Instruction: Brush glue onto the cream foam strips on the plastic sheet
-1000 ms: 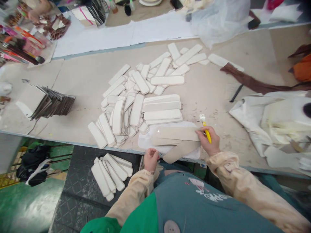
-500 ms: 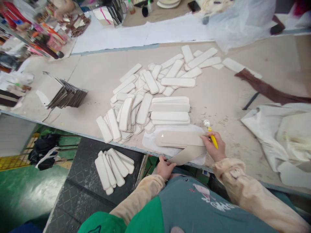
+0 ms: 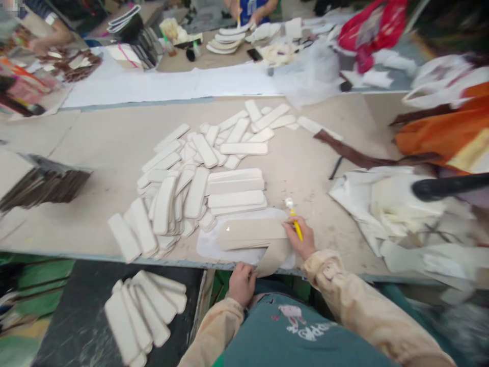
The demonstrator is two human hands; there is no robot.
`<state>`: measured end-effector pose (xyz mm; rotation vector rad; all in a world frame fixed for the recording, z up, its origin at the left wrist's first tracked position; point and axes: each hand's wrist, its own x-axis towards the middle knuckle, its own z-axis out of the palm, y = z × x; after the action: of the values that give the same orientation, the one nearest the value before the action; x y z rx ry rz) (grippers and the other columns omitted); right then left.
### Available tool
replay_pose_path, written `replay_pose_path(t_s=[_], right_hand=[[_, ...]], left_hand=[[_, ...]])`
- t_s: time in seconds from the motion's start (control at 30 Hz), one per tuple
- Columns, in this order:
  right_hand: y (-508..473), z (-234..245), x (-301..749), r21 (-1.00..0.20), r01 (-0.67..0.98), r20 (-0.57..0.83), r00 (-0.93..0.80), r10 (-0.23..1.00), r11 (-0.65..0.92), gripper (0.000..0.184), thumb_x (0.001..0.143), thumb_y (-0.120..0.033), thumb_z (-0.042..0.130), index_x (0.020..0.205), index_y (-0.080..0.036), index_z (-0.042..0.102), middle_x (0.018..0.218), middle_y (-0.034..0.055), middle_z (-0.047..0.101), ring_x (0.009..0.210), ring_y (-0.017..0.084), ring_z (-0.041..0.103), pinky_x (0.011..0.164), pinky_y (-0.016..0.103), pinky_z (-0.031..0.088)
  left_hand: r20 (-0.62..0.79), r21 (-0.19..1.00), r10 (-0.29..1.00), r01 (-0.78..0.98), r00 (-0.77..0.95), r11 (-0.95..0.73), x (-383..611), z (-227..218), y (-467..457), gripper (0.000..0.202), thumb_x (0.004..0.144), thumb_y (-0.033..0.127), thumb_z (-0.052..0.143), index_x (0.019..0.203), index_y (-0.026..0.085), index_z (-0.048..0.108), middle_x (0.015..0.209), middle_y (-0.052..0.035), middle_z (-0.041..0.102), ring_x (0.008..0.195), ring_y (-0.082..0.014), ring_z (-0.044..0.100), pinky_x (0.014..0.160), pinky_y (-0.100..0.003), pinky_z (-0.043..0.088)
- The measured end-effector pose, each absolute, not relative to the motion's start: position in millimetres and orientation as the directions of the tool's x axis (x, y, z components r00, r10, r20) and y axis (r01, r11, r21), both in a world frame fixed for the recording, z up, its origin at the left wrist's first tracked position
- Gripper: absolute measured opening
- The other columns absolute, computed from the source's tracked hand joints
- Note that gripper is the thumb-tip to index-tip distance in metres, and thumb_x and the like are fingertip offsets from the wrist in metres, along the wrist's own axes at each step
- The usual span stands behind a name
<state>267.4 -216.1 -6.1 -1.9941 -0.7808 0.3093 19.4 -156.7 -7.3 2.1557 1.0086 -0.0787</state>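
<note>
My right hand (image 3: 301, 238) grips a yellow-handled brush (image 3: 295, 223) with a white tip and rests on the right end of a beige strip (image 3: 250, 232). That strip lies on a white sheet (image 3: 209, 246) at the table's near edge. My left hand (image 3: 241, 283) is curled just below the edge, pinching the end of a second beige strip (image 3: 272, 259) that hangs over the edge. Behind the sheet spreads a big heap of white rounded strips (image 3: 191, 178), with a neat stack (image 3: 236, 191) closest to the sheet.
A lower black surface holds more white strips (image 3: 142, 311) at bottom left. Dark cards (image 3: 42, 184) are stacked at the left. White cloth and plastic (image 3: 401, 214) lie at the right, orange fabric (image 3: 446, 133) behind. Other people's hands (image 3: 38, 47) work at the far tables.
The view has swung up and to the right, with motion blur. My left hand has stayed under the edge at the hanging strip. My right hand keeps the brush on the beige strip.
</note>
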Motion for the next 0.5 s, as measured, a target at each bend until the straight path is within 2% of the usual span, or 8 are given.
replay_pose_path(t_s=[0.1,0.2,0.3,0.5], right_hand=[[-215,-1,271,-0.847,0.414,0.105,0.746,0.657,-0.334,0.009,0.082,-0.032,0.053,0.086,-0.023,0.053,0.078,-0.0008,0.059,0.070,0.016,0.058,0.068,0.029,0.048],[-216,0,277,-0.847,0.434,0.150,0.750,0.644,-0.307,0.006,0.083,-0.029,0.051,0.086,-0.023,0.052,0.078,-0.0002,0.058,0.073,0.017,0.058,0.070,0.030,0.048],[-218,-2,280,-0.842,0.461,0.187,0.737,0.649,-0.281,0.004,0.082,-0.026,0.052,0.086,-0.024,0.053,0.081,0.0018,0.061,0.078,0.019,0.059,0.074,0.034,0.049],[-229,12,290,-0.814,0.535,0.275,0.697,0.662,-0.226,0.010,0.079,-0.028,0.059,0.088,-0.025,0.055,0.101,0.0059,0.065,0.098,0.023,0.058,0.086,0.041,0.047]], left_hand=[[-0.234,0.750,0.551,0.509,0.801,-0.422,17,-5,-150,0.019,0.083,0.031,0.047,0.072,0.020,0.058,0.096,-0.0093,0.061,0.097,-0.0221,0.055,0.087,-0.035,0.043],[-0.279,0.855,0.437,0.429,0.855,-0.293,7,7,-133,0.022,0.085,0.036,0.045,0.078,0.022,0.060,0.086,-0.0058,0.064,0.087,-0.0201,0.059,0.080,-0.031,0.046],[-0.368,0.856,0.366,0.465,0.855,-0.225,-5,24,-113,0.023,0.085,0.040,0.045,0.085,0.024,0.063,0.077,-0.0028,0.065,0.074,-0.0177,0.060,0.071,-0.026,0.048],[-0.473,0.805,0.315,0.549,0.823,-0.225,-6,48,-97,0.027,0.079,0.049,0.052,0.083,0.027,0.068,0.081,-0.0031,0.069,0.077,-0.0205,0.063,0.071,-0.025,0.050]])
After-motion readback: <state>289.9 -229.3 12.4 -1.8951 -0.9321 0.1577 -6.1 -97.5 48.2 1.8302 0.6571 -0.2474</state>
